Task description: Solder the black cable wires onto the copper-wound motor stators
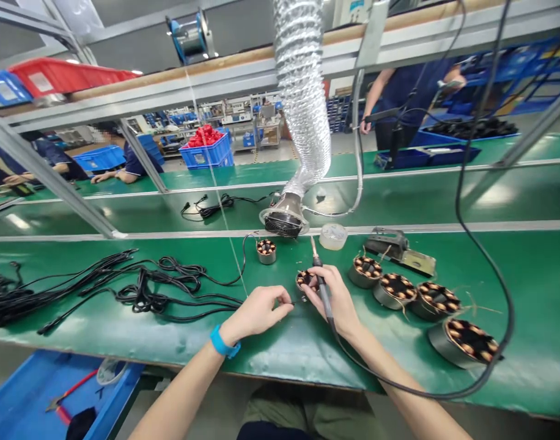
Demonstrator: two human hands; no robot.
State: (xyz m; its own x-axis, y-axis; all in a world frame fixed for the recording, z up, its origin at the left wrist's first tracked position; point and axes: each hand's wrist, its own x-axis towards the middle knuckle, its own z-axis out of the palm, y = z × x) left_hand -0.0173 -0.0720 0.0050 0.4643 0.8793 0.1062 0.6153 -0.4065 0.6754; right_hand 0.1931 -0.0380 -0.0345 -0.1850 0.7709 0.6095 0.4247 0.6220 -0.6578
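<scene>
My left hand (261,310), with a blue band at the wrist, is closed in a pinch on the thin end of a black cable (225,304). My right hand (337,298) grips a soldering iron (324,290), its tip pointing up and away from me. Thumb and fingers of that hand also reach a small motor stator (302,280) with copper windings, which they partly hide. Another wound stator (266,251) stands farther back with a black cable running to it. To the right, several larger-looking stators (394,290) stand in a slanting row, thin leads sticking out.
A fume extraction duct (302,104) hangs over the bench. Behind the stators lie a soldering iron stand (394,249) and a round translucent tub (333,236). Bundled black cables (156,287) cover the left side. A blue drawer (27,391) holds pliers. The iron's cord loops at right.
</scene>
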